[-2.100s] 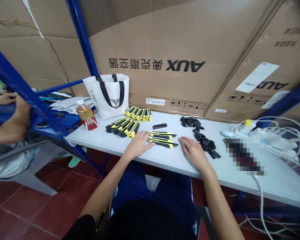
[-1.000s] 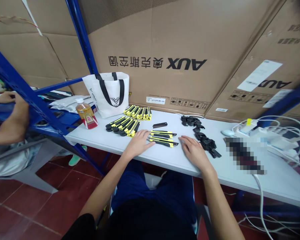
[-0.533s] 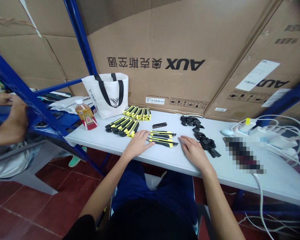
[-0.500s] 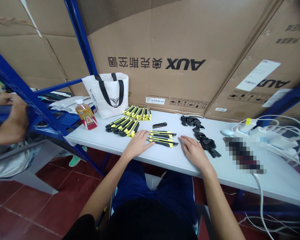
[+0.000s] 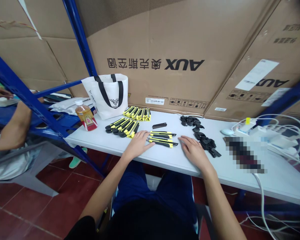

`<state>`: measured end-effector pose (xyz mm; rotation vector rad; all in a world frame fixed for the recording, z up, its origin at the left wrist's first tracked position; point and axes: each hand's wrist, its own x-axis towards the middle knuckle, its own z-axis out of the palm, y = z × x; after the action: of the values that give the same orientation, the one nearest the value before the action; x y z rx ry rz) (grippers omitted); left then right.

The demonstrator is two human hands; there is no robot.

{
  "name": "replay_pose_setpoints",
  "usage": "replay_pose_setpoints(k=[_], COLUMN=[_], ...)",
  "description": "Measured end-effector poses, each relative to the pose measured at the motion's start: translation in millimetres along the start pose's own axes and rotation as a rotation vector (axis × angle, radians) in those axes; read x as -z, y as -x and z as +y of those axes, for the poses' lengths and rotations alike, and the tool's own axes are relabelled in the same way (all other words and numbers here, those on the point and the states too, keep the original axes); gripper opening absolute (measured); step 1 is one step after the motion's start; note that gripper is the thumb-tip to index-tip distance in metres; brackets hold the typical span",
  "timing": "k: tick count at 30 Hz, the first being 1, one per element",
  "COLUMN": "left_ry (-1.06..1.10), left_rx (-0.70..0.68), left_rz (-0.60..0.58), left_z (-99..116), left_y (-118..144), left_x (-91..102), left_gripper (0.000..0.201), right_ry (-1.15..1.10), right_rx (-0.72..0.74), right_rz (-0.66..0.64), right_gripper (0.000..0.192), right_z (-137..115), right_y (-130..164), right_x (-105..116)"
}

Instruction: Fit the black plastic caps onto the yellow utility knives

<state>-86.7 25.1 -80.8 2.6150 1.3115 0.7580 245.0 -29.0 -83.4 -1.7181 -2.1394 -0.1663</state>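
Note:
My left hand (image 5: 138,144) lies flat on the white table, its fingers at the left ends of several yellow-and-black utility knives (image 5: 162,142). My right hand (image 5: 193,149) rests flat to their right, fingers stretched out, holding nothing. Behind the knives lies a small stack of dark blades (image 5: 159,125). A row of utility knife bodies (image 5: 123,126) is left of my left hand, with a second row of yellow-and-black pieces (image 5: 137,113) behind it. Beyond my right hand runs a pile of small black plastic parts (image 5: 205,141).
A drink bottle (image 5: 86,116) and a white tote bag (image 5: 111,96) stand at the left. To the right are a blurred-out dark device (image 5: 243,155), white chargers and cables (image 5: 277,133). Large cartons (image 5: 150,40) stand behind the table (image 5: 170,160). At far left another person's arm (image 5: 17,126) shows.
My hands and the things on the table stay in place. The other person's arm at far left has shifted, and a hand there now reaches over the neighbouring table.

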Motion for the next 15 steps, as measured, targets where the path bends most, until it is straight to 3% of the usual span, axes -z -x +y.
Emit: replay_pose_setpoints(k=[15], left_ry=[0.001], left_rx=[0.006], left_rz=[-0.009], left_z=[1.4], left_y=[0.4], left_x=[0.5], left_gripper=[0.060], right_ry=[-0.026], right_rx=[0.006], right_rz=[0.001], right_gripper=[0.047], right_z=[0.2], right_y=[0.1], right_x=[0.6])
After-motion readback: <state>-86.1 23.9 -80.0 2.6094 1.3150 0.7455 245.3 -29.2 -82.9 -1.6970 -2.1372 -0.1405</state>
